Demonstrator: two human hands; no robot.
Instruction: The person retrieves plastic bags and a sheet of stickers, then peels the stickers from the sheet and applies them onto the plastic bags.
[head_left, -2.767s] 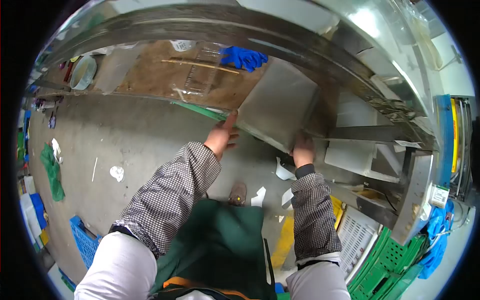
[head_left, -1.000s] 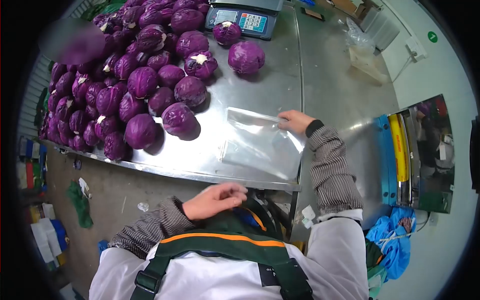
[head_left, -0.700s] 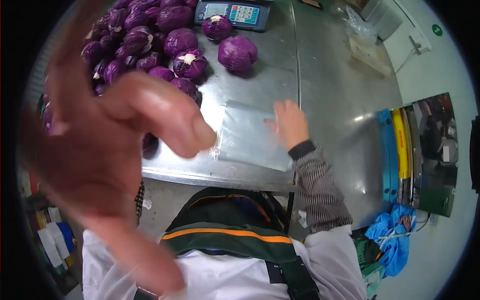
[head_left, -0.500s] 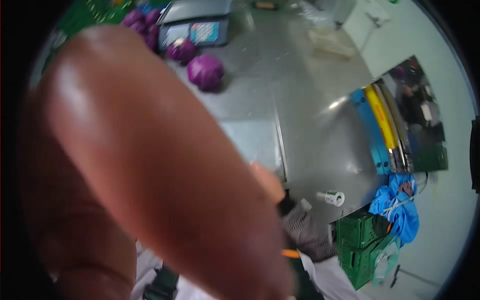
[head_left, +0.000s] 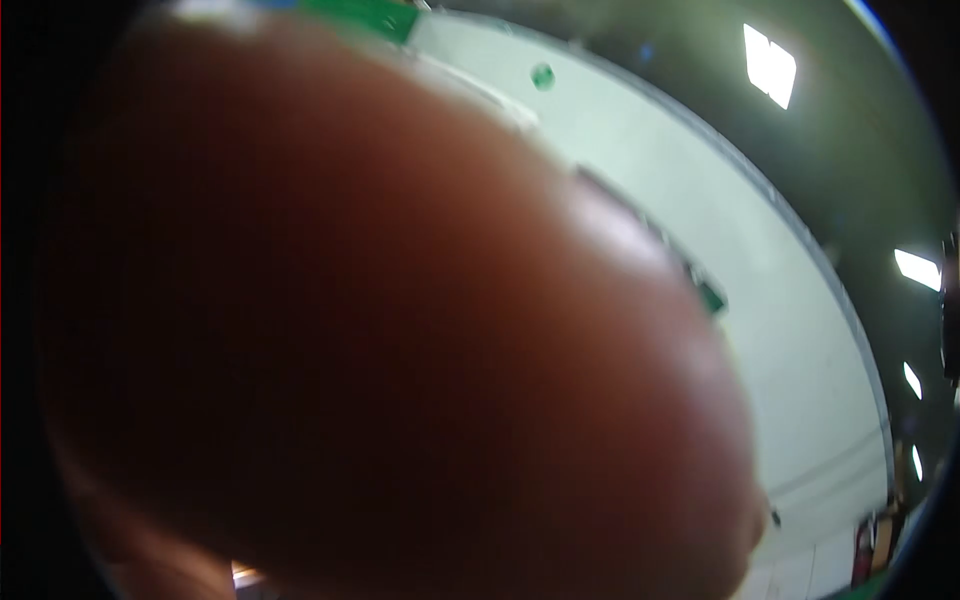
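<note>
Left hand (head_left: 420,330): close before the head-worn lens, badly blurred, filling the left and middle of the view; called left from its position.
Finger state: whether apart, together or clamped on something cannot be told; any object in or behind the hand is hidden.
Hand's placement: its bulk comes from nearness to the lens; a reach toward the head-worn camera seems likely.
Right hand: out of view.
Dark-edged panel (head_left: 648,222): nearest to the hand's outline, emerging slantwise from behind it against the white wall (head_left: 800,400); use uncertain.
Round green sign (head_left: 542,76): on the wall, presumably set high for reading from afar.
Ceiling lights (head_left: 770,66): bright panes in the dark ceiling (head_left: 850,150), presumably overhead to light the room.
Containers: brown box-like shape (head_left: 884,545) at lower right, contents indistinct; green object (head_left: 375,18) at the top edge, too blurred to call a crate.
</note>
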